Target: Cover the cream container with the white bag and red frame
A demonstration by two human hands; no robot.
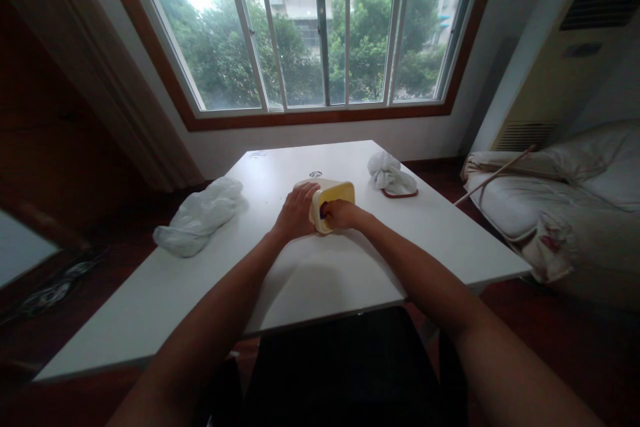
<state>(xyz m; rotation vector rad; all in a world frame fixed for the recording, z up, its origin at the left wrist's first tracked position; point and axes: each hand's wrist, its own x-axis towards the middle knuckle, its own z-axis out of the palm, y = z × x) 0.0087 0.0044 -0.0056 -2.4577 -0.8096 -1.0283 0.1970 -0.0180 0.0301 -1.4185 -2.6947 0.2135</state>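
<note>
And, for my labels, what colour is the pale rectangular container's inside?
The container's inside is yellow; see the head view.

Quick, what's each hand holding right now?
Left hand: holding the tub from outside.
Right hand: closed on a small dark thing in the tub, unclear what.

We face a window (293, 47) at twelve o'clock, soft daylight and green trees (370, 33) beyond its brown frame (320, 119). Around our white table (450, 240) we see dark reddish floor (590, 353), a curtain (115, 87) at ten, a tall vented unit (540, 73) at two and a pale sofa (575, 180) at three.
</note>
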